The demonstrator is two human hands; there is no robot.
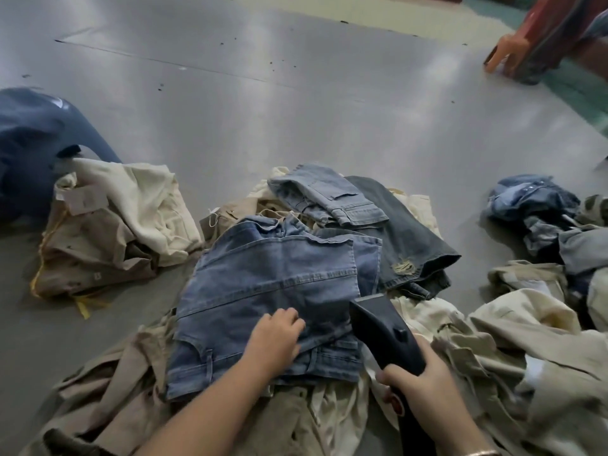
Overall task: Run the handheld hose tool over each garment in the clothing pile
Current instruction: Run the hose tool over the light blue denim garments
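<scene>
A folded blue denim garment lies on top of the clothing pile in the middle of the floor. My left hand presses down on the denim's near part, fingers bent over the cloth. My right hand grips the handle of the black handheld hose tool. The tool's flat head points forward and rests at the denim's right edge. Its hose runs down past my wrist and out of view.
Beige and cream trousers are stacked at the left, with a dark blue garment behind them. Lighter jeans and dark grey jeans lie beyond the denim. More denim and khaki clothes are heaped at the right. An orange stool leg stands far right.
</scene>
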